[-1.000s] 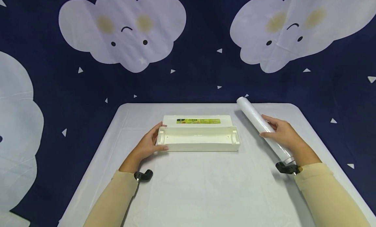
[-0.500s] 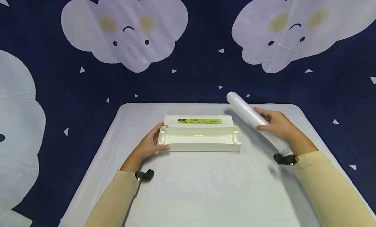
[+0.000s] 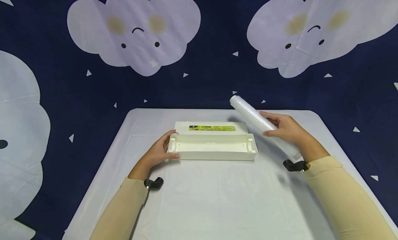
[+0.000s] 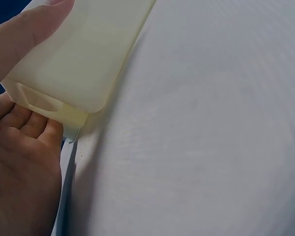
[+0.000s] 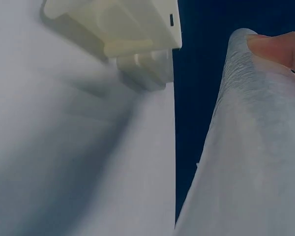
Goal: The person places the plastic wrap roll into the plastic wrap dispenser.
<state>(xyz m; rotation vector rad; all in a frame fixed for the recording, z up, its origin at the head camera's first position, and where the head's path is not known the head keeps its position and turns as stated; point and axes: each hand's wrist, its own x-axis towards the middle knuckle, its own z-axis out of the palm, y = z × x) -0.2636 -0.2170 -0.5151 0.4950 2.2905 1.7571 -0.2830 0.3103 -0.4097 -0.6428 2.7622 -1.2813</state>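
A long white plastic wrap dispenser box (image 3: 211, 156) stands on the table with its lid (image 3: 242, 127) folded back behind it, a yellow-green label (image 3: 212, 128) on the lid. Its trough is empty. My left hand (image 3: 157, 151) grips the box's left end, thumb on the front wall; in the left wrist view the fingers (image 4: 32, 123) curl behind that end. Up off the table, my right hand (image 3: 287, 131) holds a roll of plastic wrap (image 3: 250, 112) about its middle, to the right of the box. The roll slants, far end up and left.
The table (image 3: 217, 198) wears a white cloth, its far edge just behind the box. Beyond hangs a dark blue curtain (image 3: 214, 60) printed with clouds. A small black wrist camera (image 3: 154, 183) is strapped to the left wrist, another camera (image 3: 293, 165) to the right.
My right hand has lifted the roll of plastic wrap and carried it left, nearer the box. My left hand keeps its hold on the box's left end.
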